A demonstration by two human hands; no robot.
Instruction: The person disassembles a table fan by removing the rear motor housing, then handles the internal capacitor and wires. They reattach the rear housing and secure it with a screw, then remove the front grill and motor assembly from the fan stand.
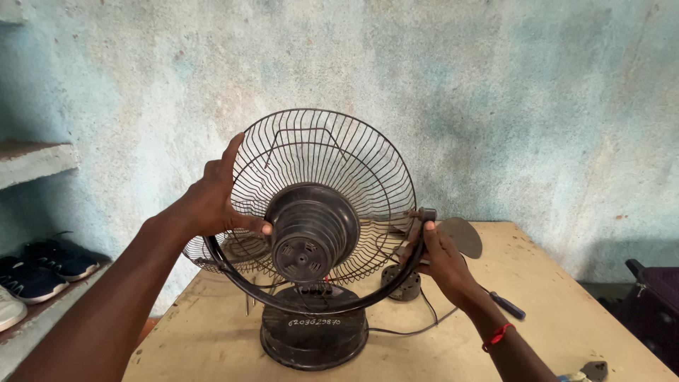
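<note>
A black table fan [311, 283] stands at the centre of the frame, near the front edge of a worn wooden table [566, 311]. The left hand [212, 201] grips the left rim of its round wire guard [325, 191], index finger raised along the wires. The right hand [442, 258] closes on the guard's right rim. Bare tabletop lies to the right, where a screwdriver [508, 305] rests behind the right wrist.
</note>
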